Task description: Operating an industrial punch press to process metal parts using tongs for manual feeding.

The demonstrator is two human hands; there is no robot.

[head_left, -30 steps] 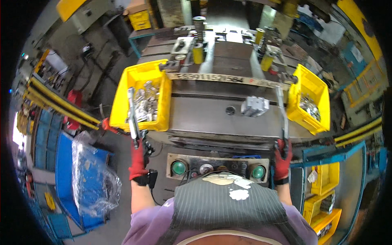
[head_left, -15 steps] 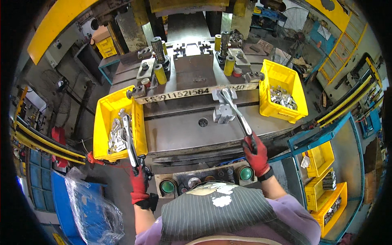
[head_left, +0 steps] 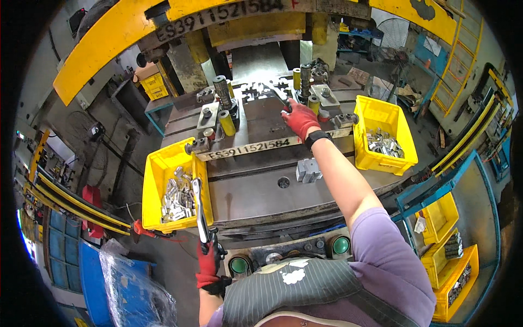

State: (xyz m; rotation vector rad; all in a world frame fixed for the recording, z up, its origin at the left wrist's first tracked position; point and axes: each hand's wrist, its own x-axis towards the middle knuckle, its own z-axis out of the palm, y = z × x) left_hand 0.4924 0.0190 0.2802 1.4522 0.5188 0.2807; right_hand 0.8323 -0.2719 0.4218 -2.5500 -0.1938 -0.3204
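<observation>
My left hand (head_left: 207, 262), in a red and black glove, is closed around the dark grip of a long silver tool with a rounded head (head_left: 200, 211). That tool stands up beside the left yellow bin (head_left: 151, 191), its head over the bin's near right side. Several small metal parts (head_left: 177, 199) lie in this bin. Reaching far forward, my gloved right hand (head_left: 301, 119) grips a second long silver tool (head_left: 277, 92). Its tip points into the brightly lit press die (head_left: 253, 90); what it touches there is too small to tell. A grey metal block (head_left: 309, 171) sits on the press bed.
Another yellow bin (head_left: 400, 158) with metal parts stands at the bed's right. Dark guide posts (head_left: 222, 91) and yellow cylinders (head_left: 227, 123) flank the die. A marked bar (head_left: 250, 150) crosses the bed. Green buttons (head_left: 238, 265) line the near panel; a blue rack (head_left: 485, 185) stands right.
My right hand and its tool have gone forward from above the grey block to the die. My left hand still holds its tool by the left bin. The whole view has shifted slightly.
</observation>
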